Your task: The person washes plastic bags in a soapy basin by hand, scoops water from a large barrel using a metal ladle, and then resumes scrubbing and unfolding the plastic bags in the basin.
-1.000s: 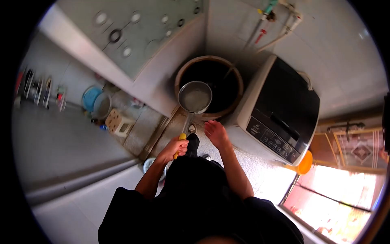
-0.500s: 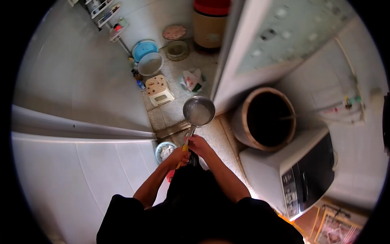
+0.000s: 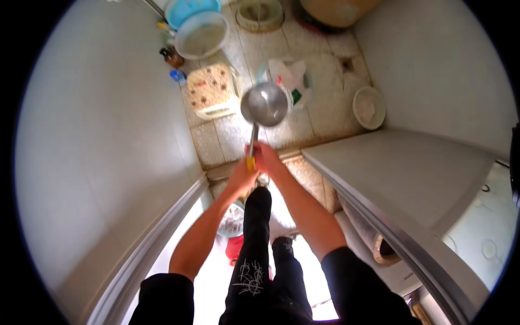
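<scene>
A round metal ladle (image 3: 265, 104) is held out over the tiled floor, its bowl showing bright reflections. My left hand (image 3: 242, 176) is wrapped round its yellow handle. Just in front, my right hand (image 3: 264, 156) closes on the metal part of the handle, close beside the left. Beyond the bowl lies a white plastic bag (image 3: 290, 76) in a basin on the floor. Left of the bowl stands a speckled stool (image 3: 210, 86).
Blue (image 3: 190, 10) and pale basins (image 3: 202, 36) stand by the left wall, near small bottles (image 3: 172, 56). A white bowl (image 3: 369, 108) sits at the right wall. Door frames flank both sides; a raised threshold (image 3: 295, 154) crosses the floor. A bin (image 3: 231, 221) is by my leg.
The view has swung from the dark barrel and washing machine to the tiled room, and my legs now stride at the doorway. My right hand, free at first, has taken hold of the ladle's handle.
</scene>
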Demonstrator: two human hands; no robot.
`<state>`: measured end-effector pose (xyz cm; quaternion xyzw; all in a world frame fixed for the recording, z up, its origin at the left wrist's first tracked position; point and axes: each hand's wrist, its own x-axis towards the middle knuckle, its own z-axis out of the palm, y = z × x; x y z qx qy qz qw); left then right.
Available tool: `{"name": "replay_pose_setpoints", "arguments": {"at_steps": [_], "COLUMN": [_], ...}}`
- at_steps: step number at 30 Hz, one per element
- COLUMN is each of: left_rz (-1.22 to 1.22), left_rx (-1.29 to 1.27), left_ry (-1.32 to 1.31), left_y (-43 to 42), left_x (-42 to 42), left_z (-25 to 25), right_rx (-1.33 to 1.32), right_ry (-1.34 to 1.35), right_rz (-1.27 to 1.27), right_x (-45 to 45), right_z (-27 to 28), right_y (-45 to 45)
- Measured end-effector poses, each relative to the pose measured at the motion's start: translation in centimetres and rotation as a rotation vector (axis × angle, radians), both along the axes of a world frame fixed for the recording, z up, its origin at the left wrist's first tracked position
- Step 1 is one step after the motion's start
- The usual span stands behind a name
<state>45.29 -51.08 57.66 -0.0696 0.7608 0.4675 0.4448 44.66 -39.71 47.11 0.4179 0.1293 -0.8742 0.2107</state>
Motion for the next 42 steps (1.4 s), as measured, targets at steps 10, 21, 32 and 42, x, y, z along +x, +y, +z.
{"name": "replay_pose_setpoints", "arguments": {"at_steps": [10, 21, 32, 42], "left_rz": [-0.261, -0.363, 0.199, 0.029], "left_rx": [-0.536, -0.746, 0.14, 0.33], "left_ry": [0.458, 0.857, -0.243, -0.604], "left_y": [7.6, 9.4, 2.8, 4.6], "left_x": [-11.6, -10.9, 13.0, 43.6], "left_z": [-10.5, -3.2, 17.4, 34.3], "right_rx": [0.511, 0.966, 0.375, 0.516], "right_ry": [0.145, 0.152, 0.263, -0.043], "right_rz": [0.338, 0.531, 0.246, -0.14], "right_x": [-13.4, -15.2, 15.4, 52.0], "right_z": [-6.9, -0.8, 17.2, 38.8], "right_y": [5.7, 6.8, 2.2, 3.5]}}
